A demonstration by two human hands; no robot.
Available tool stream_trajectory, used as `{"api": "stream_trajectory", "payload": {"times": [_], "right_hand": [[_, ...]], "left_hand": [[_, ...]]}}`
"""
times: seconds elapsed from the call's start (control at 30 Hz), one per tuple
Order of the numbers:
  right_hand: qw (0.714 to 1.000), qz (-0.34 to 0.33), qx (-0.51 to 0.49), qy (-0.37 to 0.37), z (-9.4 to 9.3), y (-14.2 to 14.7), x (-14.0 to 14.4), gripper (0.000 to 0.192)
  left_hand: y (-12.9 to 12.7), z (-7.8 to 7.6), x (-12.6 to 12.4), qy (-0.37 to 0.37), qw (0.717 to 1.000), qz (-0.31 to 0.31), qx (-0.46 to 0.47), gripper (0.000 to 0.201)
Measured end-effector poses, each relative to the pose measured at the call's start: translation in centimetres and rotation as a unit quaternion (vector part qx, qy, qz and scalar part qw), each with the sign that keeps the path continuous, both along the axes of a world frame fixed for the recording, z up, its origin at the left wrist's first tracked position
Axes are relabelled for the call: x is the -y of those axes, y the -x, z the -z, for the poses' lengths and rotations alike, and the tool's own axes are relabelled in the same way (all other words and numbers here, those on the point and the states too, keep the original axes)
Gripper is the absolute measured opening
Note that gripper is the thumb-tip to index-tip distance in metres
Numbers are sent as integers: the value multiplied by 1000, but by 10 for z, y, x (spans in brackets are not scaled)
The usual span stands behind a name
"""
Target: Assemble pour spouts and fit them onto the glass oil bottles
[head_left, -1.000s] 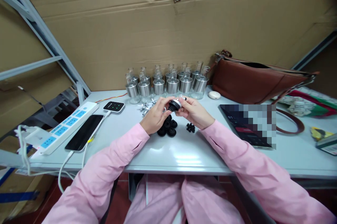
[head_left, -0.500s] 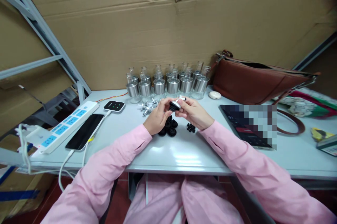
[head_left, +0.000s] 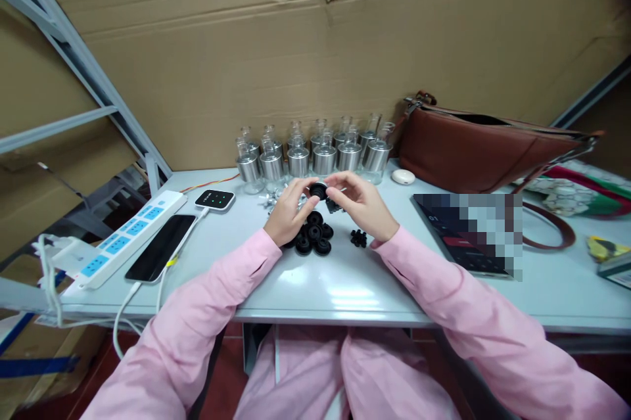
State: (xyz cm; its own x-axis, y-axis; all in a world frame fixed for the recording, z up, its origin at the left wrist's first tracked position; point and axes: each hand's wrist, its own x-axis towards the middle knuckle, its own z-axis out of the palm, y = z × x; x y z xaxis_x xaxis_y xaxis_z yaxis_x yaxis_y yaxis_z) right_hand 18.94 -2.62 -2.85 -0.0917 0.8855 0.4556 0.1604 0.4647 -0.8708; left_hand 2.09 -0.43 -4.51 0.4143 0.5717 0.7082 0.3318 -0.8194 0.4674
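My left hand [head_left: 290,215] pinches a black round cap with a pale rim [head_left: 318,190] from its left side, above the table. The fingers of my right hand [head_left: 363,206] close on the same cap from the right. Just below lies a heap of black ringed caps [head_left: 312,236], partly behind my left hand. Small black pieces [head_left: 359,238] sit by my right wrist, and more dark bits [head_left: 334,206] show between the hands. Silvery metal parts [head_left: 272,200] lie beyond my left hand, mostly hidden by it.
Glass bottles with steel bands [head_left: 324,160] stand in rows at the back. On the left are a power strip [head_left: 129,236], a phone [head_left: 160,248] and a small device [head_left: 214,200]. A tablet [head_left: 448,236], a white round case [head_left: 403,177] and a brown bag [head_left: 473,150] lie right.
The cap has turned, so its black round face now shows toward me. The white piece seen at my right fingertips no longer shows. My right hand has shifted slightly.
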Motion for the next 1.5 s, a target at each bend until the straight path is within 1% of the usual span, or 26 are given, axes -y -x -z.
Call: {"api": "stream_trajectory", "payload": {"times": [0.07,0.13,0.2,0.3,0.4,0.53,0.6,0.7,0.83,0.97,1.13,1.37,1.5], "right_hand": [[998,-53,-25,37,1,2,2,27],[993,-83,-56,62,2,5,2,28],[992,-84,-67,66,2,5,2,26],[995,-58,-61,47,3,4,1,23],[997,-50,-48,33,3,2,1,22],[997,-61,-26,34,5,2,1,23],[997,-68,-16,34,5,2,1,25],[996,-78,3,33,5,1,1,29],[997,-70,31,21,5,1,2,30],[996,-65,55,11,4,0,3,29],[995,-65,73,8,5,0,2,31],[993,-64,94,7,7,-2,0,33],[992,-70,106,-9,5,-2,0,25]], "left_hand": [[0,0,0,-12,1000,-9,-12,33],[0,0,1,-16,1000,-12,-22,36],[0,0,3,-9,1000,-10,-26,36],[0,-1,5,13,1000,-10,-12,34],[1,-5,8,31,999,-34,-19,25],[2,-10,9,38,991,-72,-104,19],[2,-10,9,41,986,-75,-143,21],[3,-9,8,50,983,-70,-164,23],[4,-8,7,52,982,-67,-169,23],[5,-11,8,70,982,-56,-169,24],[3,-11,8,82,984,-43,-149,26],[-2,-8,9,93,985,-64,-130,21],[-3,-7,10,74,988,-69,-114,20]]}}
